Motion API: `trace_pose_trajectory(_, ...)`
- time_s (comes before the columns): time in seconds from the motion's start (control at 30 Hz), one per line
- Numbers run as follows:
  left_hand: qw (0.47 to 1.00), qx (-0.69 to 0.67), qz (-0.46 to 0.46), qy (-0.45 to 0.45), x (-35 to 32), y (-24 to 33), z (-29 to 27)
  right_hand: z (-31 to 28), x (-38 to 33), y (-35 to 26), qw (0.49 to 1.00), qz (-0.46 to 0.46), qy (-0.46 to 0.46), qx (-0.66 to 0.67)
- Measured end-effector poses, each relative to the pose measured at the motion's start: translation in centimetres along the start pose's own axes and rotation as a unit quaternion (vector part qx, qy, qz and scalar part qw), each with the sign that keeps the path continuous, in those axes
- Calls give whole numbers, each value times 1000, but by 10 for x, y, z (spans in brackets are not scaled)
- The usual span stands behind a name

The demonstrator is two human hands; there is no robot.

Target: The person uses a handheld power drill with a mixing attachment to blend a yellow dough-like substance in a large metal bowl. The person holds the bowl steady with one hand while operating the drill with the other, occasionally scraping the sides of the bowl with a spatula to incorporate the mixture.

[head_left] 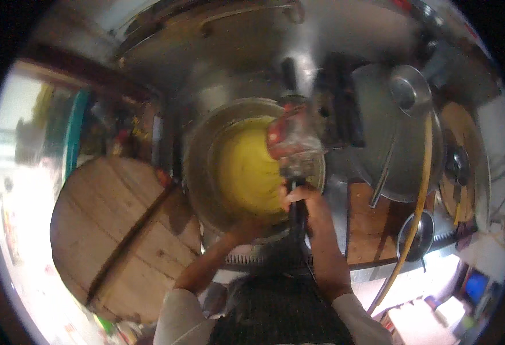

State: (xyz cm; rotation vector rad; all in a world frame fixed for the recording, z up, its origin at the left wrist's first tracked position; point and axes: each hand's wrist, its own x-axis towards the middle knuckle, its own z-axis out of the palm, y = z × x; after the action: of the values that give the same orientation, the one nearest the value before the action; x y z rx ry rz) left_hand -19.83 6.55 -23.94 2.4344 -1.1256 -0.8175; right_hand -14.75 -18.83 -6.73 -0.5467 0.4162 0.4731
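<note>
In front of me stands a large deep metal pot (199,190) with a yellow, thick-looking mixture (242,164) in it. My right hand (303,196) is closed around the black handle of a hand-held power tool (294,141). The tool's body is red and grey, blurred, and lies over the pot's right side; I cannot make out what its working end touches. At the pot's near rim is my left hand (253,226), dark and smeared, so its fingers do not show clearly.
A round wooden lid (105,224) with a bar across it lies left of the pot. On the right, a wide metal pan (373,115) carries a long-handled metal ladle (410,91). A brown wooden board (373,215) and a small metal bowl (416,236) are nearer me.
</note>
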Motion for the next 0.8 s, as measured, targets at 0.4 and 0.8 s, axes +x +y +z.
trace_pose_trajectory(0.4, 960, 100, -234, 118, -140, 58, -53, -20, -88, 11, 995, 33, -27, 91)
trace_pose_trajectory(0.8, 790, 90, -510, 328, -220, 93, 68, 16, -103, 49, 995, 93, -13, 32)
